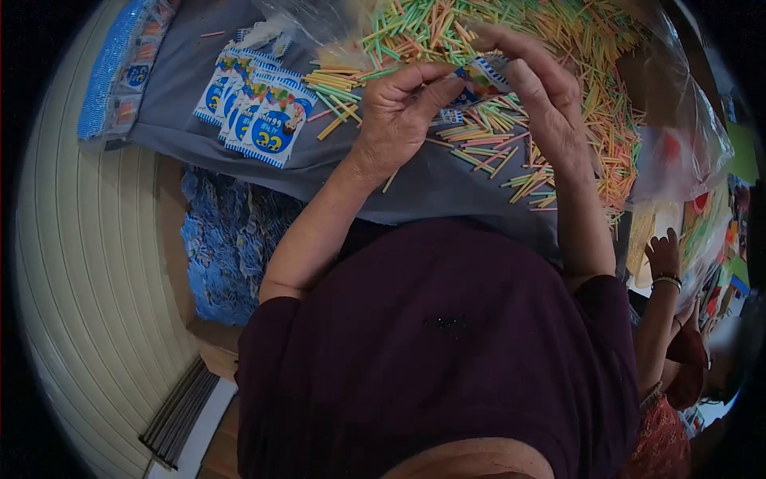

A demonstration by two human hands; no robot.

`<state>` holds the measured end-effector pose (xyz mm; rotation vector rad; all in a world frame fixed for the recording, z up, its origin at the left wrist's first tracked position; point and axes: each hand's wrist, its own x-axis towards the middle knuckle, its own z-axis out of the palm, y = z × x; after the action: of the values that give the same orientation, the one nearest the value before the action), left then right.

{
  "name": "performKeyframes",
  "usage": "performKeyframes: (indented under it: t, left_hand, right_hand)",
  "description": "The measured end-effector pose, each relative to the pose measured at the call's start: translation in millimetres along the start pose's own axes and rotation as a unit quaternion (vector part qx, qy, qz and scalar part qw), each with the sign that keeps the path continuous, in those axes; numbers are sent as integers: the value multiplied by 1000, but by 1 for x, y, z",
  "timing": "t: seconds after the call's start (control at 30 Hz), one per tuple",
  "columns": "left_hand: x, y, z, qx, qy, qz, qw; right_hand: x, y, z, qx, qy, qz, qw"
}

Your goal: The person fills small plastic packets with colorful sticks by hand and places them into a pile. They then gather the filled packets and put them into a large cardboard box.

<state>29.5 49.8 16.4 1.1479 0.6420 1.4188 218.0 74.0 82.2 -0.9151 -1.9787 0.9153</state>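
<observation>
Both of my hands are raised over the grey cloth-covered table [271,188], with a small printed packet [484,76] between them. My left hand [403,112] pinches the packet's left end between thumb and fingertips. On the packet's other side, my right hand [550,96] has its fingers curved, thumb against or close to the packet; its exact contact is hard to make out. Colourful thin sticks [479,132] lie loose below and between the hands. A fanned stack of white and blue printed packets [271,120] rests to the left of my left hand.
A big heap of sticks [614,152] on clear plastic [686,160] spreads at the back and right. A strip of blue packets [120,72] lies at far left. A box of blue wrappers [227,239] stands below the table edge. Another person's hand [664,255] is at right.
</observation>
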Motion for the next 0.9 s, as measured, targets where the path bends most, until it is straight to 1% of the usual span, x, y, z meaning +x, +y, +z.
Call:
performKeyframes:
  t: [0.07,0.1,0.13,0.17,0.23,0.27,0.3,0.33,0.37,0.4,0.43,0.47,0.5,0.53,0.57,0.63,0.67,0.7,0.77,0.8,0.83,0.87,0.9]
  left_hand:
    - [-4,-1,10,-40,40,29,998]
    - [-6,-3,13,-30,53,31,998]
    - [-7,-7,12,20,15,36,999]
    - [-10,-7,9,73,-23,38,996]
    - [-12,-4,7,96,-4,47,994]
    - [-12,-2,5,96,-4,57,994]
    - [-15,2,4,71,23,12,997]
    - [-15,4,1,73,26,15,997]
    - [-15,6,-4,63,43,45,996]
    - [-17,8,-8,51,60,72,994]
    - [-22,13,-13,49,56,69,995]
    - [-28,21,-20,102,21,59,993]
    - [-32,27,-25,150,-21,49,987]
    - [-36,32,-27,168,-16,40,985]
    - [-42,36,-30,183,-14,29,983]
    - [-56,50,-48,249,31,-11,968]
    - [-60,57,-58,292,78,2,953]
    - [-60,65,-72,335,128,17,933]
    - [-60,73,-124,473,183,-10,862]
    - [-58,71,-136,468,180,-8,865]
    - [-56,69,-144,645,160,17,747]
    - [-53,67,-148,793,134,43,592]
    - [-52,68,-145,772,146,48,617]
  right_hand:
    - [1,-9,8,-22,-12,1,1000]
    - [1,-14,12,-33,-18,1,999]
    - [4,-20,16,-47,-46,19,998]
    - [7,-16,19,-58,-63,7,996]
    - [13,-9,26,-78,-96,-19,992]
    - [12,-15,29,-73,-52,-28,996]
    - [11,-22,29,-72,-6,-34,997]
    - [10,-20,28,-72,17,-37,997]
    - [9,-18,27,-73,40,-40,996]
    - [4,-6,27,-51,10,-37,998]
    - [1,-3,28,-29,-17,-31,999]
    - [-3,-5,34,-5,-3,-4,1000]
    - [-4,-9,39,8,-4,-13,1000]
    - [-5,-10,42,15,-3,-19,1000]
    - [-9,-8,45,28,-28,3,999]
    - [-11,-3,63,92,-39,-46,994]
    - [-14,-6,59,78,-24,-37,996]
    - [-16,-9,55,31,-77,3,997]
    - [-21,-3,44,-12,-120,63,991]
    - [-24,3,38,-19,-118,65,991]
    - [-26,8,31,-61,-101,81,990]
    - [-27,14,25,-102,-82,93,987]
    - [-31,21,20,-186,-48,44,980]
